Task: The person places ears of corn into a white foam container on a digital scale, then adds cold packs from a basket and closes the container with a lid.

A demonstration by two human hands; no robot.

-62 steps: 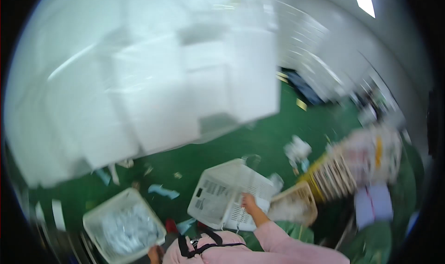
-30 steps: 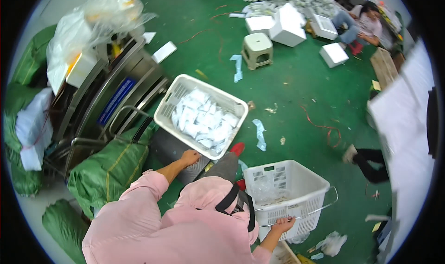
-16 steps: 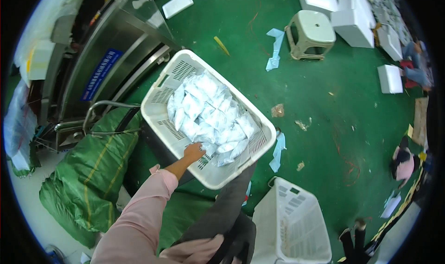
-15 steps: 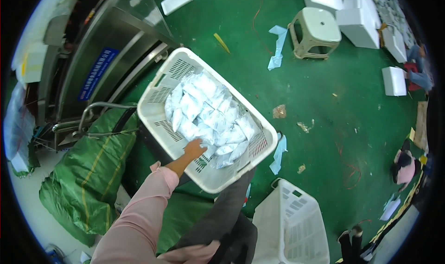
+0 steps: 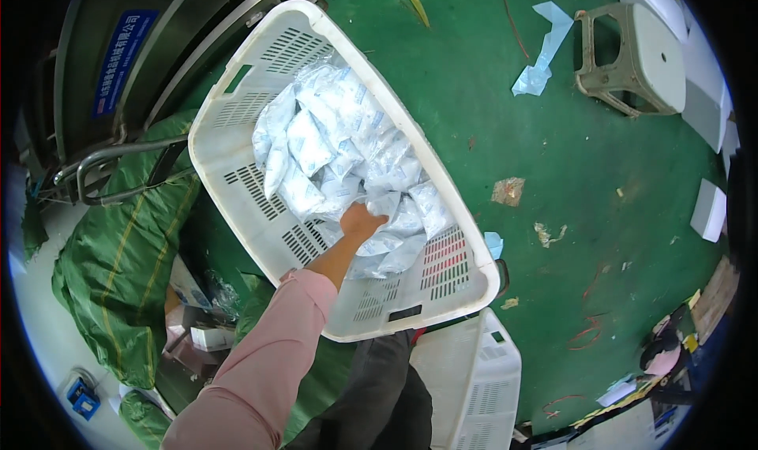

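Note:
A large white plastic crate [image 5: 229, 146] with slotted walls stands slanted in front of me. Many small clear packets [image 5: 312, 146] with white contents and pale blue print are heaped in it. My left hand [image 5: 362, 222] reaches into the crate from below, its pink sleeve [image 5: 272, 347] passing over the near rim. Its fingers are closed on a packet [image 5: 384, 204] at the near side of the heap; the fingertips are partly hidden by plastic. My right hand is out of view.
Below the crate stands a second white crate [image 5: 482, 379], beside my dark-trousered legs. Green woven sacking [image 5: 118, 260] and a metal bar handle [image 5: 126, 148] lie left, near a steel machine [image 5: 170, 47]. A plastic stool [image 5: 636, 59], foam boxes [image 5: 709, 211] and litter are on the right.
My view has shifted and come closer, so the crate looks larger and the stool sits farther right. My left hand has moved slightly onto the packets, and its fingers have closed on one.

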